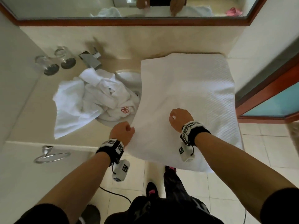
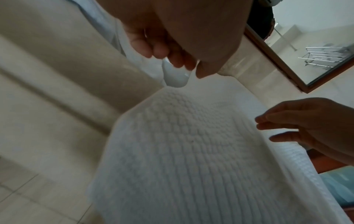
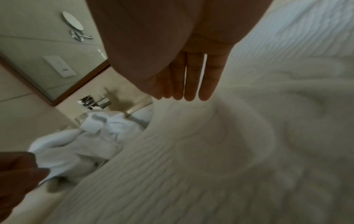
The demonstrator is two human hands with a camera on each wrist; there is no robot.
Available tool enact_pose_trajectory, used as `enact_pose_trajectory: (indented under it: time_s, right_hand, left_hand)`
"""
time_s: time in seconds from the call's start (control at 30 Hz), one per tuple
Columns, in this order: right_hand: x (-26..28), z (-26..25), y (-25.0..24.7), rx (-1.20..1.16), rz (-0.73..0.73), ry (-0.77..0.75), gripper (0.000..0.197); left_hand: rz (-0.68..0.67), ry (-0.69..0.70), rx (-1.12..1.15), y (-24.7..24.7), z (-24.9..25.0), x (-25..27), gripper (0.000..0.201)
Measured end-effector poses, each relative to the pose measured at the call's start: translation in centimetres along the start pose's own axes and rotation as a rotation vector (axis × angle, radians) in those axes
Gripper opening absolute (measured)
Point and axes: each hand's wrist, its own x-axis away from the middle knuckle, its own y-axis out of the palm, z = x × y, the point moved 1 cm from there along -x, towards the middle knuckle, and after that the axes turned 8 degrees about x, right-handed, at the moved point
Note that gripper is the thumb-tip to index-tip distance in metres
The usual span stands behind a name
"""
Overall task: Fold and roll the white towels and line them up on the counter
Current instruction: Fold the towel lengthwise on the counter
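Observation:
A large white waffle-textured towel (image 1: 194,94) lies spread over the right part of the beige counter (image 1: 32,110), its near end hanging over the front edge. My left hand (image 1: 124,129) pinches the towel's left edge; in the left wrist view the thumb and curled fingers (image 2: 180,63) hold a small fold of white cloth above the towel (image 2: 182,151). My right hand (image 1: 174,116) is over the middle of the towel. In the right wrist view its fingers (image 3: 191,84) are straight and point down at a crease in the towel (image 3: 210,166).
A heap of crumpled white towels (image 1: 90,101), one with a red flower logo, fills the sink (image 1: 129,76) left of the spread towel. Two glasses (image 1: 55,62) and a tap (image 1: 90,59) stand behind it. A towel ring (image 1: 51,155) hangs below the counter. A wooden door frame (image 1: 267,101) is at the right.

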Motion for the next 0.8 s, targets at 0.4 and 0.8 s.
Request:
enact_pose_trajectory:
  time_s: [0.4,0.8]
  right_hand:
    - [4.5,-10.2,4.7,0.037,-0.157,-0.125,0.022]
    - [7.4,-13.3,7.9,0.081,-0.314,-0.202,0.022]
  left_hand:
    - [-0.340,-0.407,0.292,3.3,-10.7,5.7,0.065]
    - [-0.239,-0.364,0.659,5.4,-10.7,7.2,0.042]
